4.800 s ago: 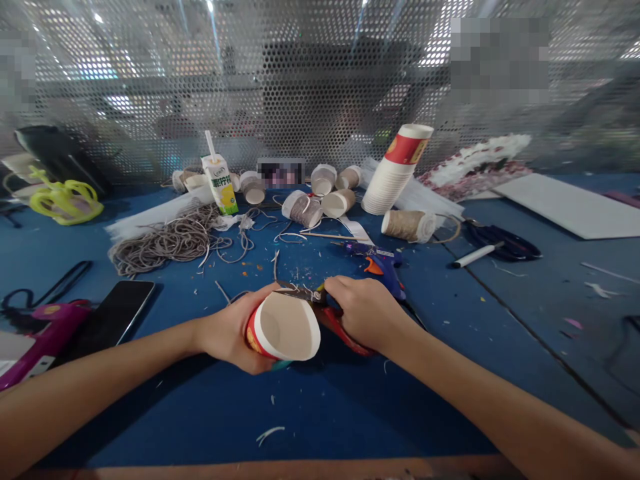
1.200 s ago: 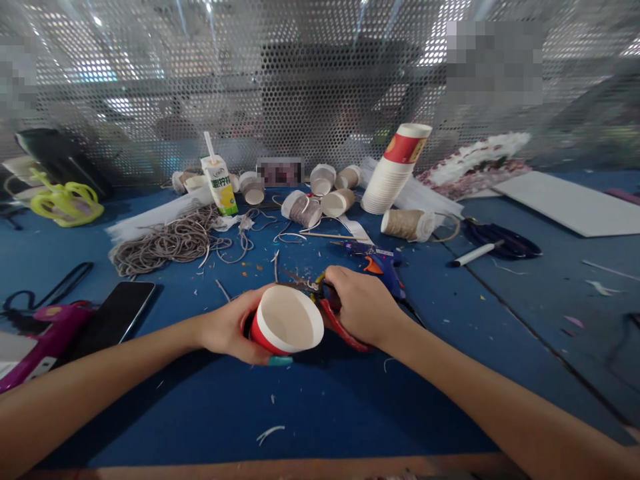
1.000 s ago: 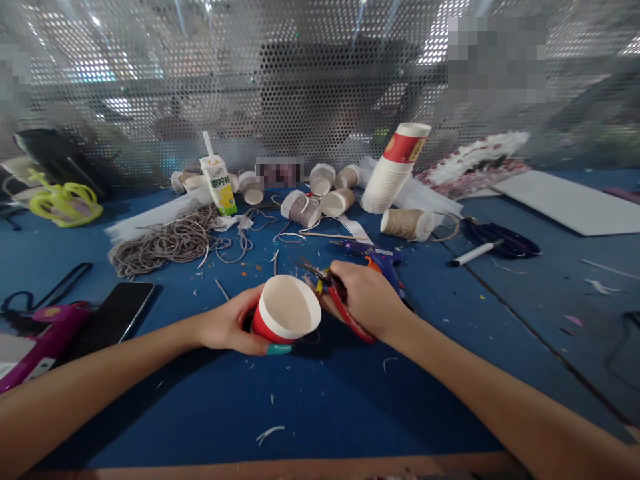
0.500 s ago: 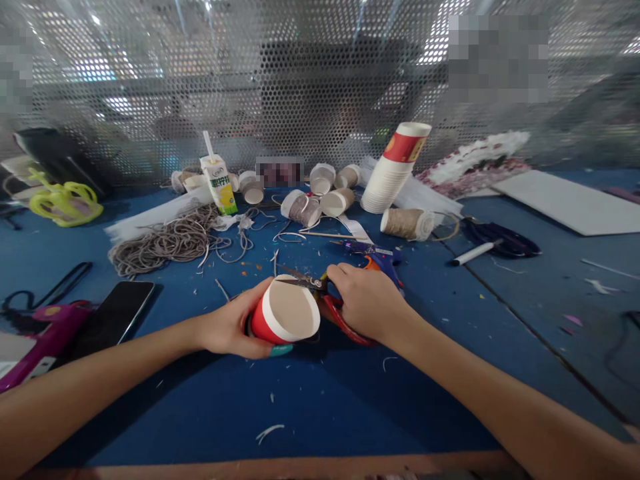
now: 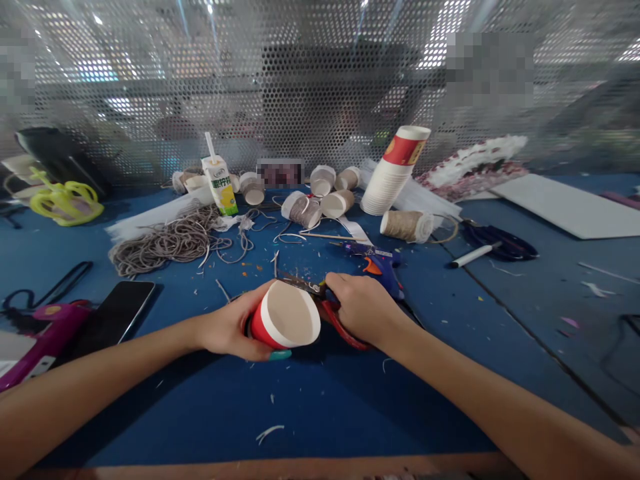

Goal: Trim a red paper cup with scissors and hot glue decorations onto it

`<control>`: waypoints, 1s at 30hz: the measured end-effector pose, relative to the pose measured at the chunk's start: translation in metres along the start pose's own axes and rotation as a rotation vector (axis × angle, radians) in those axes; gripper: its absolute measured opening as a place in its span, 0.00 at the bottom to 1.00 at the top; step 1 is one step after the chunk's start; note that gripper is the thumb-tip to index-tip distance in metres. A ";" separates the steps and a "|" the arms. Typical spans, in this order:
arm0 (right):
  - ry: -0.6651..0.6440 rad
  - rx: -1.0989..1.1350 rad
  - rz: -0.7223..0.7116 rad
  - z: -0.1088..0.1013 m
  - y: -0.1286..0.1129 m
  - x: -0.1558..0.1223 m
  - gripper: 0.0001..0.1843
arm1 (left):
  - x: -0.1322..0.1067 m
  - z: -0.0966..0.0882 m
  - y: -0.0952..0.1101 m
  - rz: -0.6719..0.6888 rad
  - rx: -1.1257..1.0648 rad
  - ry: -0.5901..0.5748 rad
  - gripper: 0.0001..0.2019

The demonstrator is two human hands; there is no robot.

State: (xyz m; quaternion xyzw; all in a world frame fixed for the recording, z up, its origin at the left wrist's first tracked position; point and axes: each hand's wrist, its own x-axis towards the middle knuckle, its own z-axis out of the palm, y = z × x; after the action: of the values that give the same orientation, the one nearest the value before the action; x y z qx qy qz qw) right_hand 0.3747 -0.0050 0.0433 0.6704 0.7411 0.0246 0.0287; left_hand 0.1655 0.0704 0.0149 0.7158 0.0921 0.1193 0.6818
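My left hand (image 5: 237, 327) is wrapped round a red and white paper cup (image 5: 293, 315), tilted so that its pale round end faces me. In my right hand (image 5: 363, 307) is a pair of scissors (image 5: 345, 327) with red on the handles. Their dark blades lie along the cup's far upper rim, and part of them is hidden behind it. Just beyond my right hand a blue glue gun (image 5: 385, 267) with an orange trigger lies on the blue table (image 5: 350, 413).
Behind are grey cord (image 5: 160, 243), a drink carton (image 5: 220, 187), spools of twine (image 5: 406, 225) and a leaning cup stack (image 5: 395, 170). At left lie a phone (image 5: 117, 313) and a magenta glue gun (image 5: 45, 340). A white board (image 5: 570, 203) and marker (image 5: 473, 256) are at right.
The scissor blades have drawn closer together at the cup's rim. My right hand has shifted slightly down, uncovering more of the blue glue gun. The left hand keeps its grip on the cup.
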 end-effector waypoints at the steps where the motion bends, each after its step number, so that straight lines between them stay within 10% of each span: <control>1: 0.011 0.013 -0.004 -0.001 0.000 -0.001 0.08 | 0.000 -0.001 0.000 0.020 0.010 -0.003 0.32; 30: 0.041 -0.028 -0.029 -0.006 -0.002 -0.003 0.13 | 0.000 -0.002 0.001 0.058 0.068 -0.009 0.37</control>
State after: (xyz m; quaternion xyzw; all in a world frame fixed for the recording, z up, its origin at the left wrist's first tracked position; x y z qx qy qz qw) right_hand 0.3723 -0.0080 0.0494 0.6583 0.7508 0.0484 0.0232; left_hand 0.1653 0.0720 0.0163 0.7416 0.0723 0.1326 0.6536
